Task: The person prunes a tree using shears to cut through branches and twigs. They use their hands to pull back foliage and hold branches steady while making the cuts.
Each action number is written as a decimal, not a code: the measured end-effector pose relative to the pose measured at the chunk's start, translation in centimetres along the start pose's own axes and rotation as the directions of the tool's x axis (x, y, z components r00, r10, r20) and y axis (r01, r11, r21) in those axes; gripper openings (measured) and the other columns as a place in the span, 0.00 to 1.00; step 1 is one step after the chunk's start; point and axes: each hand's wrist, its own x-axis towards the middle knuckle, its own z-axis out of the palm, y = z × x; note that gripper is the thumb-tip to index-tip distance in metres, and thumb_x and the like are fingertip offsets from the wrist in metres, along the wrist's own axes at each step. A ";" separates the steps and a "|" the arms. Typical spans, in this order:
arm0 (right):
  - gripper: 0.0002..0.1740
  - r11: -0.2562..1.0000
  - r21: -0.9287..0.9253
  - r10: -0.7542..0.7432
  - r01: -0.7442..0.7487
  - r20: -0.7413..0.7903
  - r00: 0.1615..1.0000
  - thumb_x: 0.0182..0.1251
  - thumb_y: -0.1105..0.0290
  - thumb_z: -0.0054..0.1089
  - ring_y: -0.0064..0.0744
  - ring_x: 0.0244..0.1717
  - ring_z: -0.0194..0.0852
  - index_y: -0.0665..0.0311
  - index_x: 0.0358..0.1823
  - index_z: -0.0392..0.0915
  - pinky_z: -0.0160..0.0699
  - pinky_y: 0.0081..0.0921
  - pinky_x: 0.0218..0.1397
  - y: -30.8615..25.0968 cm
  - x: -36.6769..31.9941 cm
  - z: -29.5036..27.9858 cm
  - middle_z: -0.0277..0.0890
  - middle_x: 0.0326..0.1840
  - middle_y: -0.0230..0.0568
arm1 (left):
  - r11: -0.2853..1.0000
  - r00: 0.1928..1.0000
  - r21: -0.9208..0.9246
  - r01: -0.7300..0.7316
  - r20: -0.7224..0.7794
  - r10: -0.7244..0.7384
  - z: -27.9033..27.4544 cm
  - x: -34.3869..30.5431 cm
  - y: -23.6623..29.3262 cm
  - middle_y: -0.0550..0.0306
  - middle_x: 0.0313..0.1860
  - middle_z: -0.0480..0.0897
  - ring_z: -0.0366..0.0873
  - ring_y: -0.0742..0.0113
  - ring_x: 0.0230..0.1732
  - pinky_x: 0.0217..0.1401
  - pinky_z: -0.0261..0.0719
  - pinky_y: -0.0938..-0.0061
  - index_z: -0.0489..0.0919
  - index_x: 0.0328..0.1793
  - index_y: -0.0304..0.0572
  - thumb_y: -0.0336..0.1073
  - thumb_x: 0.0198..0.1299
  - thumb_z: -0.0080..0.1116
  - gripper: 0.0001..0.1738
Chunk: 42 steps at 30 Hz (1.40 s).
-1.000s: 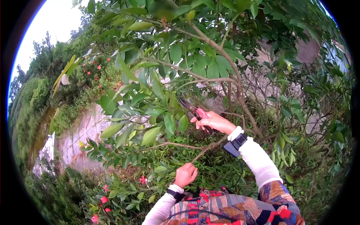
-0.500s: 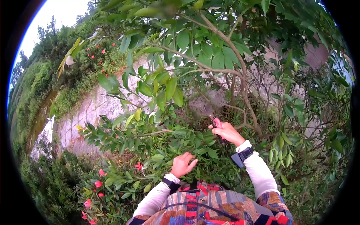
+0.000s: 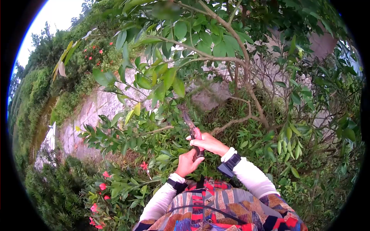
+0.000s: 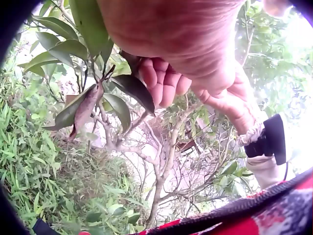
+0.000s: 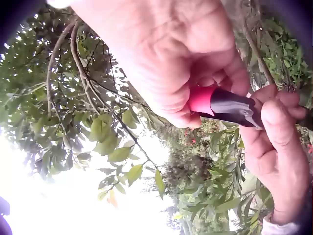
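Note:
Pruning shears (image 3: 188, 121) with red and black handles point up and away in the head view. My right hand (image 3: 209, 143) grips the handles. The left hand (image 3: 187, 163) is right beside it at the lower end of the handles. In the right wrist view, the left thumb and fingers (image 5: 279, 122) pinch the dark handle end (image 5: 237, 108), while the red part sits in the right palm (image 5: 166, 58). The left wrist view shows the left palm (image 4: 176, 29) large and close, hiding most of the shears.
A bare branch (image 3: 235, 122) curves to the right of the hands. Overhead spreads a leafy limb (image 3: 223, 59). Leafy shoots (image 3: 111, 133) stand at the left, above red flowers (image 3: 103, 186). Pale paving (image 3: 86, 133) lies beyond.
The left hand has let go of the branch it held. The shears, held in the right hand, have come out of the leaves and down to the left hand, which now pinches their handle end.

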 end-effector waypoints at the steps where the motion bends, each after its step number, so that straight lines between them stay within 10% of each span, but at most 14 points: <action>1: 0.27 1.000 0.002 0.007 -0.007 0.000 1.000 0.78 0.55 0.62 0.19 0.39 0.76 0.65 0.69 0.79 0.77 0.23 0.44 0.2 -0.1 0.2 0.84 0.46 0.32 | 0.995 0.996 -0.053 0.079 0.041 -0.077 -0.2 0.0 0.5 0.44 0.29 0.83 0.84 0.41 0.28 0.32 0.80 0.55 0.79 0.43 0.38 0.43 0.66 0.71 0.16; 6: 0.32 0.999 0.054 0.005 -0.007 0.038 0.999 0.76 0.51 0.62 0.26 0.49 0.80 0.69 0.69 0.76 0.79 0.26 0.52 -0.2 -0.4 0.3 0.84 0.51 0.37 | 0.991 0.996 -0.099 0.085 0.039 -0.082 0.0 -0.3 -0.1 0.40 0.33 0.86 0.87 0.38 0.35 0.37 0.83 0.52 0.79 0.55 0.40 0.42 0.68 0.69 0.17; 13: 0.37 0.960 0.274 0.034 -0.051 0.065 0.997 0.75 0.51 0.66 0.22 0.48 0.76 0.71 0.74 0.70 0.76 0.23 0.53 1.1 -0.4 -0.2 0.80 0.52 0.32 | 0.936 0.979 -0.288 0.203 0.081 -0.187 0.6 -0.3 -0.4 0.55 0.27 0.87 0.88 0.62 0.27 0.34 0.86 0.66 0.78 0.53 0.37 0.38 0.79 0.52 0.11; 18: 0.24 0.986 0.152 0.067 -0.073 0.045 0.997 0.77 0.51 0.62 0.21 0.43 0.75 0.63 0.61 0.75 0.77 0.24 0.46 2.1 -1.1 0.1 0.78 0.45 0.30 | 0.930 0.978 -0.305 0.206 0.075 -0.193 0.4 -0.1 0.2 0.57 0.24 0.82 0.85 0.63 0.25 0.32 0.82 0.68 0.78 0.51 0.40 0.52 0.85 0.40 0.24; 26: 0.22 0.995 0.091 0.029 -0.033 0.049 0.998 0.78 0.52 0.56 0.22 0.37 0.77 0.62 0.58 0.72 0.78 0.23 0.36 2.8 -1.7 -0.1 0.77 0.41 0.30 | 0.944 0.980 -0.264 0.198 0.058 -0.189 1.2 -0.5 -0.6 0.60 0.24 0.80 0.79 0.72 0.25 0.30 0.77 0.73 0.78 0.49 0.39 0.39 0.81 0.43 0.15; 42: 0.17 0.964 0.252 0.056 -0.090 0.141 0.988 0.79 0.55 0.56 0.22 0.37 0.76 0.62 0.54 0.72 0.79 0.21 0.37 2.5 -1.9 -0.4 0.76 0.43 0.31 | 0.862 0.967 -0.440 0.250 0.067 -0.246 1.1 -0.5 0.0 0.65 0.23 0.76 0.73 0.77 0.21 0.25 0.71 0.77 0.77 0.45 0.39 0.48 0.84 0.42 0.22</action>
